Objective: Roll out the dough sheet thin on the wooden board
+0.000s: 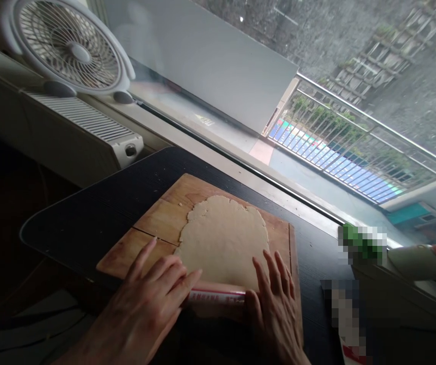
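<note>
A flat sheet of pale dough (223,233) with ragged, cracked edges lies on a wooden cutting board (157,218). Across its near edge is a rolling pin (218,296) with a white label in red print; its ends are hidden beneath my hands. My left hand (153,294) presses on the left part of the pin, thumb pointing along it and the other fingers reaching forward. On the right part, my right hand (273,299) holds the pin with its thumb against it and its long fingers stretched over the dough.
The board sits on a dark table (88,213) with a rounded corner. Behind stand a white fan (77,53) and a slatted heater (84,119) beside a window. A blurred green object (360,241) and a blurred packet (345,317) are at the right.
</note>
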{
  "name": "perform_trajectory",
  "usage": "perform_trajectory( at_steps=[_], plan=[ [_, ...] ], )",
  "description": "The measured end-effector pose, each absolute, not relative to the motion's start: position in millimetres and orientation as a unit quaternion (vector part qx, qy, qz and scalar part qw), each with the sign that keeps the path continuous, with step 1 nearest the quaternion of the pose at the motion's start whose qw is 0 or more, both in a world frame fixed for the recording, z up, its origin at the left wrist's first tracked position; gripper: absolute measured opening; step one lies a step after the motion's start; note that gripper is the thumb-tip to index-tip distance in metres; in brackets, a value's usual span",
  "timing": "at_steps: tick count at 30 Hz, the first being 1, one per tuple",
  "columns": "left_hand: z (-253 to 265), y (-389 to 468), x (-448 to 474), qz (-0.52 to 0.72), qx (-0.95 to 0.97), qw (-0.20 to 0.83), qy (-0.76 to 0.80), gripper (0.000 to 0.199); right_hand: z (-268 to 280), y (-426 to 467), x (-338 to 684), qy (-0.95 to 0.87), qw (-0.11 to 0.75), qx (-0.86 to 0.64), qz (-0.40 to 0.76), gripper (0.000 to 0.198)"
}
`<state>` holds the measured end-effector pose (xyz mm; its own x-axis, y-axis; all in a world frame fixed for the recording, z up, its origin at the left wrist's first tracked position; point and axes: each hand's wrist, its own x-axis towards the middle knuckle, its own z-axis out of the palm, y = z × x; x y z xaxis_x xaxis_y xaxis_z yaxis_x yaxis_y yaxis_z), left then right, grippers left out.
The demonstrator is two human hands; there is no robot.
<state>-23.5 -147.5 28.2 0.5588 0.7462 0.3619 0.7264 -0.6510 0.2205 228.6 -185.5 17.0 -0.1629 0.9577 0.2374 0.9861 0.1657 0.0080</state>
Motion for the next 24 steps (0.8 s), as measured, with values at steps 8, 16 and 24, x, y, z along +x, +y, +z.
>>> perform_trajectory(
  at_steps=[8,16,24],
  plan=[
    [37.3,-122.7,-24.1,0.182,0.877,0.013,0.445,0.033,33.4,-79.6,233.3,-0.698,0.133,-0.703,-0.043,0.050],
    [32.9,-135.2,-26.3,0.206,0.879,0.039,0.429,0.038,6.7,-195.9,230.9,-0.731,0.091,-0.669,-0.098,0.052],
    [41.0,-102.3,-22.7,0.166,0.879,0.010,0.447,0.034,28.3,-117.7,218.2,-0.667,0.076,-0.740,-0.027,0.051]
  ],
)
